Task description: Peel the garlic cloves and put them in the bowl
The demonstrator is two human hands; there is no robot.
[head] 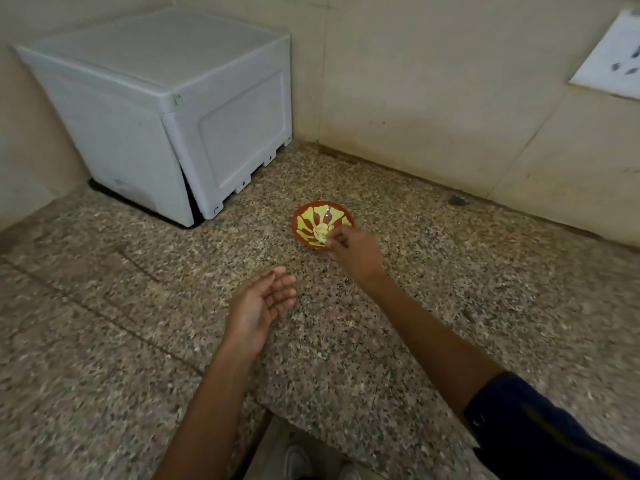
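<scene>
Main risk from here: tipping or sliding the small bowl (322, 224) with a knuckle, or fumbling the garlic cloves (321, 232) over the rim onto the counter (450, 289). Bowl centre frame, cloves inside. Right hand (353, 249) at its near edge, fingers curled onto the cloves. Left hand (258, 308) lower centre, loose, palm up, holding nothing, well apart.
</scene>
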